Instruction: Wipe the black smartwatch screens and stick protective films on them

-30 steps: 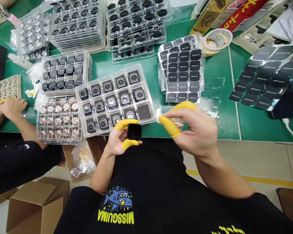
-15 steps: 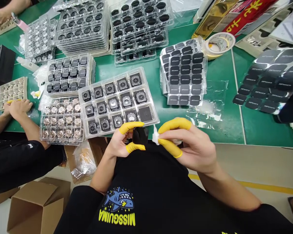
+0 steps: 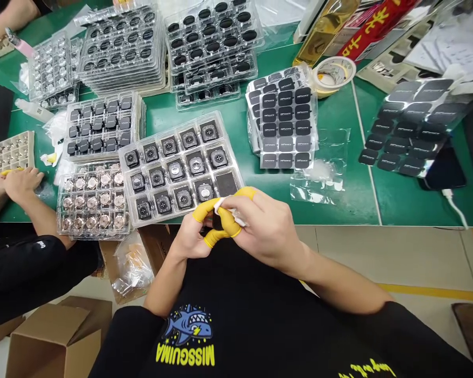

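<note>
With yellow finger cots on thumb and forefinger, my left hand (image 3: 195, 228) grips a black watch case (image 3: 217, 220) by its edges; most of the case is hidden behind my fingers. My right hand (image 3: 262, 226), also in yellow cots, pinches a white cloth (image 3: 239, 216) and presses it against the case. Just beyond both hands lies a clear plastic tray (image 3: 240, 181) of black square watch cases (image 3: 184, 197), their round sensor backs facing up. One pocket at its right end (image 3: 226, 184) holds no case.
Stacked trays of watch parts (image 3: 122, 58) line the back left. Sheets of black stickers (image 3: 286, 128), a tape roll (image 3: 334, 73) and a phone on a white cable (image 3: 445, 170) lie to the right. At left, another person's hands (image 3: 23, 181) rest by a beige tray (image 3: 11, 152).
My right hand has moved left with the white cloth, from beside the black watch case onto it. My left hand keeps its hold. The view has shifted slightly.
</note>
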A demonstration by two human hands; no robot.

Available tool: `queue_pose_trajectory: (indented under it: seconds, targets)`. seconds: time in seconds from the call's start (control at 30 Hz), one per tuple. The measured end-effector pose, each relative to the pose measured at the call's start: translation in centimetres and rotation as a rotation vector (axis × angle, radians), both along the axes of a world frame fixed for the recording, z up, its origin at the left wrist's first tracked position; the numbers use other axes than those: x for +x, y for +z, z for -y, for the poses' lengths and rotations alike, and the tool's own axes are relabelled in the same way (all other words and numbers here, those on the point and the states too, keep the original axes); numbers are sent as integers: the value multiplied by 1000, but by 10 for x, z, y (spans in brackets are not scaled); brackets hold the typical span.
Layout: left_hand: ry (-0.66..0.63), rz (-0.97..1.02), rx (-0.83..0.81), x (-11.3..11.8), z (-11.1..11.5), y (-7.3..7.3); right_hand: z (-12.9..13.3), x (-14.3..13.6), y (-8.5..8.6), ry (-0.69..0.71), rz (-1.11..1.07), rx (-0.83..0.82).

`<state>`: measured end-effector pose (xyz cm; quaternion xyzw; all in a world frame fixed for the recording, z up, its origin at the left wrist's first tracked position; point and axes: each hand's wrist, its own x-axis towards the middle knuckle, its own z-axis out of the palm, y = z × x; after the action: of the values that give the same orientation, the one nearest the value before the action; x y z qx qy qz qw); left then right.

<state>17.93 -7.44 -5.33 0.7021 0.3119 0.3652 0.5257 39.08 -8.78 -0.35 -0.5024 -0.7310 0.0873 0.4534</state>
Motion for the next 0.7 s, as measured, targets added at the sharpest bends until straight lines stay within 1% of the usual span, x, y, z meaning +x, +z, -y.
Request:
queue_pose_trajectory:
  seconds: [0.07, 0.13, 0.2, 0.3, 0.37, 0.47, 0.6, 0.7]
  targets:
    - [37, -2, -88, 0, 1, -2, -2, 6, -2, -37, 33, -82]
    - [64, 0, -183, -2, 1, -1, -3, 16, -3, -60, 34, -160]
    - [76, 25, -246, -4, 2, 2, -5, 27, -1, -49, -52, -194]
    - [74, 96, -278, -3, 2, 4, -7, 35, 7, 13, -205, -190]
    - [70, 117, -289, -2, 1, 2, -8, 33, 13, 39, -232, -187]
    - [55, 108, -266, 0, 0, -3, -8, 21, 17, 63, -239, -179]
    - [62, 65, -193, 1, -1, -6, -9, 3, 15, 120, -189, -149]
    - [86, 103, -148, 1, -2, -4, -11, 1, 8, 114, -98, -127]
